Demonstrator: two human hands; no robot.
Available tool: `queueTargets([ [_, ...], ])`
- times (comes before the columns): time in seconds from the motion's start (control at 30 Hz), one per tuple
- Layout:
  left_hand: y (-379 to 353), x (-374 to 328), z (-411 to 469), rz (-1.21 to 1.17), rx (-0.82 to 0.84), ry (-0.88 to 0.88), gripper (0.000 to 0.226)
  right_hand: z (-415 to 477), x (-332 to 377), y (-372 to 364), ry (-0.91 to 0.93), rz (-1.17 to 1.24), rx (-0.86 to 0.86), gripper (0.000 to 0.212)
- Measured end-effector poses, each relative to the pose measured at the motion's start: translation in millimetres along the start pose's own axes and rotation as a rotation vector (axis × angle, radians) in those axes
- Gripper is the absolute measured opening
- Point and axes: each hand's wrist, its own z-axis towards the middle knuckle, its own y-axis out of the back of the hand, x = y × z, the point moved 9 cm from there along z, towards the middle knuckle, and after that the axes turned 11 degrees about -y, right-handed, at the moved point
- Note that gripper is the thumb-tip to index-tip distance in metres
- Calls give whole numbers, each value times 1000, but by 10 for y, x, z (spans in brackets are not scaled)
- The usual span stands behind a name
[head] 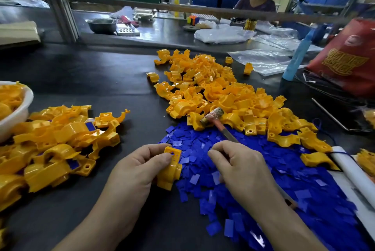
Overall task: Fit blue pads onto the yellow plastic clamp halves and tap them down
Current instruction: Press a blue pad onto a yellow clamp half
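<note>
Gripping one clamp half [169, 166], left hand [140, 169]; one hammer [213, 116], right hand [241, 165].

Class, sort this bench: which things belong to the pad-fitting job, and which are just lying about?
Job: clamp half held by left hand; hammer gripped by right hand; blue pads; yellow clamp pile.
Lying about: steel bowl; red bag; clear plastic bags.

Dark table [91, 72], heaps of yellow clamp halves [213, 88], blue pads [304, 181] spread
</note>
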Motion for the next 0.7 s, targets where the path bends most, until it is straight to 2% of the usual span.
queueTargets([
  [0.1, -13, 5, -3, -31, 23, 18, 25, 14, -38, 8, -46, 126, 41, 19],
  [0.23, -65, -7, -15, -37, 52, 14, 30, -11, -98, -143, -222, 533, 271, 9],
  [0.3, -68, -9, -17, -37, 51, 7, 26, 10, -133, -127, -211, 475, 231, 9],
  [0.43, -57, -22, -18, -44, 39, 4, 17, 41, -111, 41, -85, 105, 8, 11],
  [0.6, -48, -16, -26, -46, 41, 11, 16, 40, -81, 31, -33, 3, -12, 33],
  [0.7, -51, -21, -36, -51, 46, 10, 16, 64, -155, 36, -95, 51, 16, 27],
])
